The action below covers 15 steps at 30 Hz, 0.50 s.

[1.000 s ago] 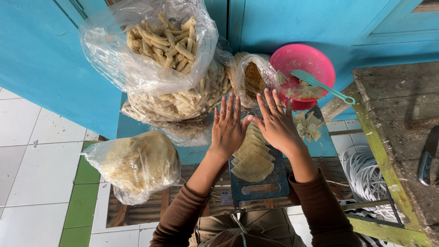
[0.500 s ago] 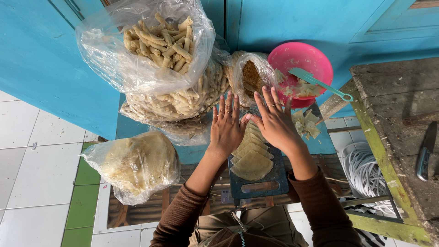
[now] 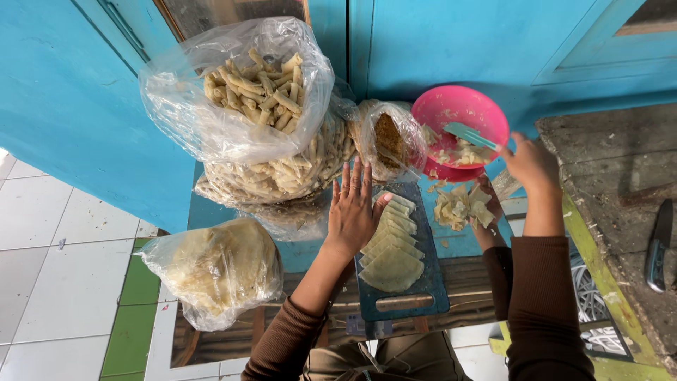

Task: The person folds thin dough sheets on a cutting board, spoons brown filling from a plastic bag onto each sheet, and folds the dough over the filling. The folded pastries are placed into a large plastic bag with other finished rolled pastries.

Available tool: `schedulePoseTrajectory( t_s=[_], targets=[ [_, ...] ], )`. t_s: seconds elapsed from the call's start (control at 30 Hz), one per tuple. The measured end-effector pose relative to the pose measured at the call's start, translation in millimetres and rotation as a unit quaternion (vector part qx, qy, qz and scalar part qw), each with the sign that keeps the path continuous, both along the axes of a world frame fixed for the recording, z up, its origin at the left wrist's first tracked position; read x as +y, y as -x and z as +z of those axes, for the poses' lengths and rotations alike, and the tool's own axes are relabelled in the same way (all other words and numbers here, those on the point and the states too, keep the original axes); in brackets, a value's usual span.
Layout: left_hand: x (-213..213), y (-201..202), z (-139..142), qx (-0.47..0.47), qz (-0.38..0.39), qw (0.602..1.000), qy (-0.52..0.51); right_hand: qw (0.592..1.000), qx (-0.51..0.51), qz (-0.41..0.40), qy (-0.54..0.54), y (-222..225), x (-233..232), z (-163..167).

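My right hand (image 3: 532, 164) has left the wrappers (image 3: 392, 243) and now reaches, fingers loosely spread and empty, toward the pink bowl (image 3: 460, 113). My left hand (image 3: 352, 212) stays flat, fingers spread, beside the wrappers overlapped on the dark board (image 3: 402, 300).

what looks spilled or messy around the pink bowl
Pale filling scraps lie loose on the blue table beside the cutting board, below the pink bowl, with crumbs scattered around. Nothing else stands out.

Wrappers (image 3: 391, 247) overlapped in a row on the board (image 3: 430, 296); bags of rolls (image 3: 261, 120) behind at the table's far edge, bowl (image 3: 458, 113) far right, spatula (image 3: 471, 135) inside.
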State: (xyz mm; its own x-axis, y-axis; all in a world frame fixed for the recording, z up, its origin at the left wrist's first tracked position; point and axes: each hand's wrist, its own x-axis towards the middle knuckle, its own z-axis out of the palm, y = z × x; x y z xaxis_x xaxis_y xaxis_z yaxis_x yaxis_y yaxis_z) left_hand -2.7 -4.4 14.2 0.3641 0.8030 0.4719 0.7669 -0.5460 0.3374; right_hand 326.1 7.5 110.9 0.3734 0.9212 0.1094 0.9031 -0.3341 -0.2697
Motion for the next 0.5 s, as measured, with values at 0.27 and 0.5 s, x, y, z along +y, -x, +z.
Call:
schedulePoseTrajectory(
  t_s=[0.27,0.5],
  targets=[
    [1,0,-4,0.015,0.006,1.000,0.011,0.988,-0.132,0.036,-0.076,-3,-6,2],
    [0,0,1,0.023,0.010,1.000,0.019,0.944,-0.310,0.095,0.070,19,24,58]
  ],
)
